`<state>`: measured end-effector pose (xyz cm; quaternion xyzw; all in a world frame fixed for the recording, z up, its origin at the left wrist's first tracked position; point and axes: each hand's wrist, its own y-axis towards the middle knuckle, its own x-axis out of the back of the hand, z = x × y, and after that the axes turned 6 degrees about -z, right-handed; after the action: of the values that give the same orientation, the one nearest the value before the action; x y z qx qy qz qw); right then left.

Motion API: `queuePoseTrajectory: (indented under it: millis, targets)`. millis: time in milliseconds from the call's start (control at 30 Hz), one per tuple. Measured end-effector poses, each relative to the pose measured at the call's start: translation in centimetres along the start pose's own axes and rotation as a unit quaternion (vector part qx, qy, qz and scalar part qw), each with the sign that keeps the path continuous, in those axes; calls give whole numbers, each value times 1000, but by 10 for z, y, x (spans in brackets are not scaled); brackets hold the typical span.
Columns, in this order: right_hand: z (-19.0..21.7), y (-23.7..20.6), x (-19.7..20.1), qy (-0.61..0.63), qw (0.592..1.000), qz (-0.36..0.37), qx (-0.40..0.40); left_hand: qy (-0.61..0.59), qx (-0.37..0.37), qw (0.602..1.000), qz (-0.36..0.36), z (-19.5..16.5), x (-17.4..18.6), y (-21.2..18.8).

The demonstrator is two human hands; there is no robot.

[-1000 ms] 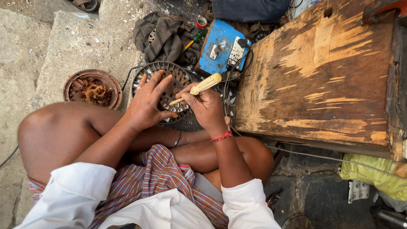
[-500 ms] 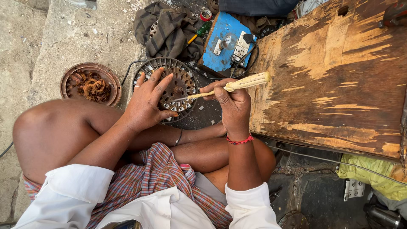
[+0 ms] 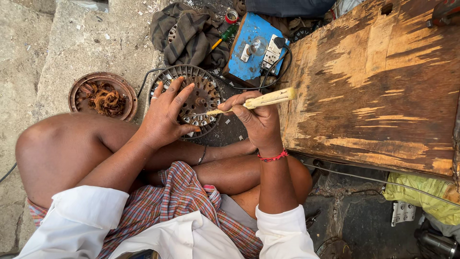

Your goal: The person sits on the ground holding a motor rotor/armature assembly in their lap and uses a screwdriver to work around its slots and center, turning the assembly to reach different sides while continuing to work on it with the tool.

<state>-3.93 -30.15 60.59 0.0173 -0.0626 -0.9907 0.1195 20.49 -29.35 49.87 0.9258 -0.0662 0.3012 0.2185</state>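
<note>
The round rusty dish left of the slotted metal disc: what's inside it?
The dish holds a tangle of coppery wire coils. Its bottom beneath the coils is hidden, and the knee cuts off its lower rim.

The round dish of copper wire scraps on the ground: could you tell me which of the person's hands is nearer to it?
Left. The left hand rests on the slotted round motor core right beside the dish of copper wire scraps; the right hand, gripping a pale-handled tool, is beyond the core.

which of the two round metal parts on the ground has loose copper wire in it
The reddish-brown dish at far left, untouched. The grey slotted stator has the left hand on it.
</note>
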Motion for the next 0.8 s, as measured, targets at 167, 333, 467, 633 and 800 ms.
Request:
queuePoseTrajectory:
  millis: [167, 333, 467, 633, 800]
  targets:
    - [7, 7, -9, -49, 999, 23, 4, 9, -14, 1000, -4, -2, 1, 0]
    - [18, 8, -16, -147, 985, 70, 60, 4, -10, 1000, -6, -3, 1, 0]
    - [23, 1, -19, -140, 987, 72, 43, 3, 5, 1000, -5, -4, 1, 0]
    - [19, 0, -16, -87, 994, 58, 26, 0, 14, 1000, -5, -7, 3, 1]
    - [11, -3, -12, -58, 997, 39, 21, -1, 18, 1000, -9, -9, 5, 3]
